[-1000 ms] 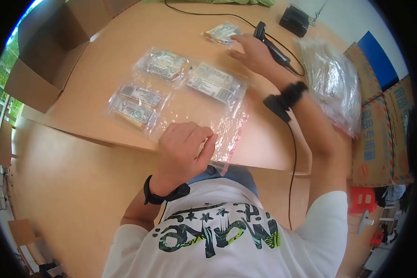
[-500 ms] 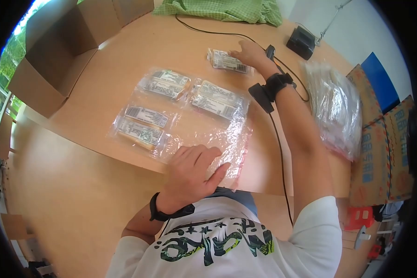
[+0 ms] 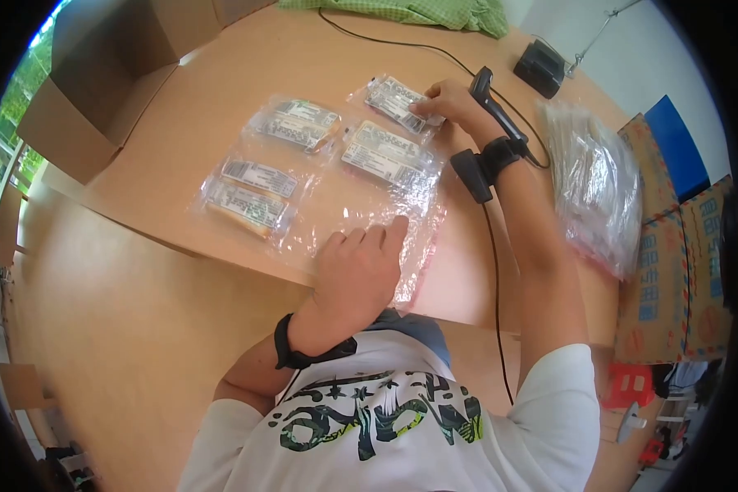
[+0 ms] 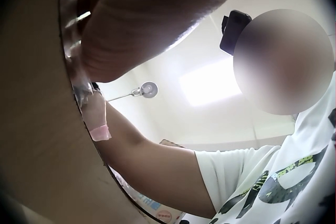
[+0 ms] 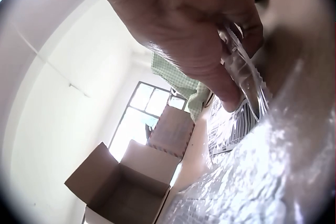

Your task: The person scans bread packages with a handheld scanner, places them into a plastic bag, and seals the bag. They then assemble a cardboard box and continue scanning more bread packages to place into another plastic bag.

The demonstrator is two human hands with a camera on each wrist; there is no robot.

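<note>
My right hand (image 3: 457, 108) pinches the right end of a labelled clear packet (image 3: 392, 100) at the back of the group; the right wrist view shows the hand (image 5: 194, 29) with its thumb on the packet's barcode label (image 5: 233, 129). My left hand (image 3: 359, 269) lies on the near part of a large clear plastic bag (image 3: 336, 215), fingers relaxed and pointing away from me. Across that bag lie more labelled packets: one at the right (image 3: 381, 154), one at the back left (image 3: 297, 125) and a pair at the left (image 3: 250, 193).
A black handheld scanner (image 3: 497, 105) with a cable lies right of my right hand. Beyond are a black stand (image 3: 541, 69) and a green checked cloth (image 3: 418, 10). An open cardboard box (image 3: 98, 90) stands left, a stack of clear bags (image 3: 594, 184) right, beside printed cartons (image 3: 672, 279).
The far packet has turned and shifted slightly, with my right hand now gripping its right end. My left hand has moved a little forward and right over the clear bag, its index finger straighter.
</note>
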